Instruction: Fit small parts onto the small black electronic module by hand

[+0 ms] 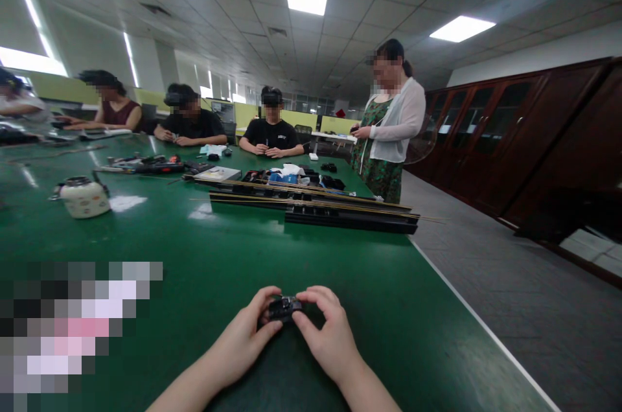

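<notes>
Between my two hands is a small black device (286,309) with shiny metal or glossy bits on top; its exact kind is too small to make out. My left hand (247,333) grips its left end, thumb in front and fingers behind. On the other end, my right hand (329,329) pinches it with the thumb low and the index finger along the top. Both hands are just above or on the green table (204,289) near its front, and the fingers cover the device's two ends.
Long black rails (350,217) with thin yellowish rods lie across the table ahead. A cream pot (83,197) stands to the left, tools (140,164) behind it. Several people sit along the far side; one person (391,114) stands at the right corner. The table's edge (479,315) runs along my right.
</notes>
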A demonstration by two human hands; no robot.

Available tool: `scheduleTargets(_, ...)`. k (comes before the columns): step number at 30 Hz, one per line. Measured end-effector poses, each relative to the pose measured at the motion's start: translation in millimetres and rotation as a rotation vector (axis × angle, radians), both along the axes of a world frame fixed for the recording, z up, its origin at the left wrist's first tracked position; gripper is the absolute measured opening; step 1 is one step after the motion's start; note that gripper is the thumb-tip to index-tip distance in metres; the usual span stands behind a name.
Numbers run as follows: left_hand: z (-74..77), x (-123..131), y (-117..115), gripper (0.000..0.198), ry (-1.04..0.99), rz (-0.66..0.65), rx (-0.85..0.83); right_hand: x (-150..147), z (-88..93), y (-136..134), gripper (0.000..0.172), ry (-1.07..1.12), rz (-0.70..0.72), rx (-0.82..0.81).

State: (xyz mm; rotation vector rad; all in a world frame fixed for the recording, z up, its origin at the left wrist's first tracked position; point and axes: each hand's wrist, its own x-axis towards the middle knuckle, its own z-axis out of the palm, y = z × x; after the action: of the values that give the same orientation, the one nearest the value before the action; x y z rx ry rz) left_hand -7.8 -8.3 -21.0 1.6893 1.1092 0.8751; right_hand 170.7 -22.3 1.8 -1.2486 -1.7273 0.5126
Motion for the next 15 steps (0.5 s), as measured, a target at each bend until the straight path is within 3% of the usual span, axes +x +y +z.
scheduleTargets(5, 2.1, 1.0, 0.5, 0.037, 0.001, -0.007, -0.005, -2.3, 2.0, 1.1, 0.019, -0.010, 0.083, -0.042)
scheduleTargets(15, 4.1, 1.9, -0.9, 0.034, 0.063, 0.004, 0.019, -0.3, 0.4, 1.5, 0.021, -0.129, 0.115, -0.076)
